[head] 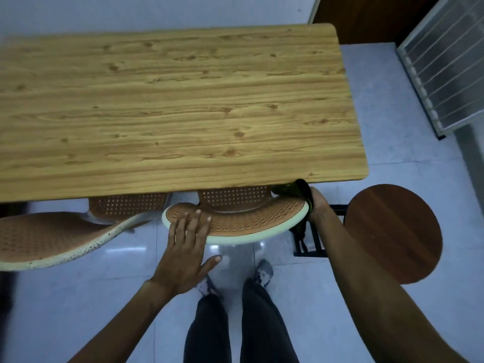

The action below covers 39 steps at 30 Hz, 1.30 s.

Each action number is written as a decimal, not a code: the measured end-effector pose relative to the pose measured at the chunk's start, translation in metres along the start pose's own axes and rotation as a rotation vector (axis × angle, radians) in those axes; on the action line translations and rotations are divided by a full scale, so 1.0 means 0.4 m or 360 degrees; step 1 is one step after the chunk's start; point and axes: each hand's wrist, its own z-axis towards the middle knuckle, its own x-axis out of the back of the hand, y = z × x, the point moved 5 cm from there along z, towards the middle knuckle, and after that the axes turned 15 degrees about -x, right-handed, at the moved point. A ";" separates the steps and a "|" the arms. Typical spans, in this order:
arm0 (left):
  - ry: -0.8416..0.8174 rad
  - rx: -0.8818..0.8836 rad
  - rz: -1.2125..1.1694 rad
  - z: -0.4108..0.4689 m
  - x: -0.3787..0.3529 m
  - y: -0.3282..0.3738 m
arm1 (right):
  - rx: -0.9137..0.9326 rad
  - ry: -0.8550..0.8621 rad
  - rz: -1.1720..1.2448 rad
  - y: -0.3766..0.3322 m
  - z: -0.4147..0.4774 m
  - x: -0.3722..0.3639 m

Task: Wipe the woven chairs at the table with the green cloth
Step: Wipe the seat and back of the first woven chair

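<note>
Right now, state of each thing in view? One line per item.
Left hand: open, flat on the chair back rim.
Right hand: shut on green cloth.
Green cloth: bunched, pressed at the chair's right edge.
Middle woven chair: tucked under table.
Left woven chair: pulled out partly.
Round stool: bare.

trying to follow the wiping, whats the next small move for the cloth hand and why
Probably draw the right hand and green cloth leftward along the chair back, toward the left hand steadying it: the cloth sits at the right end.
</note>
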 end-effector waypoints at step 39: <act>0.0010 0.0327 -0.0140 0.014 0.013 0.019 | 0.0920 0.0105 -0.3421 0.211 -0.218 -0.198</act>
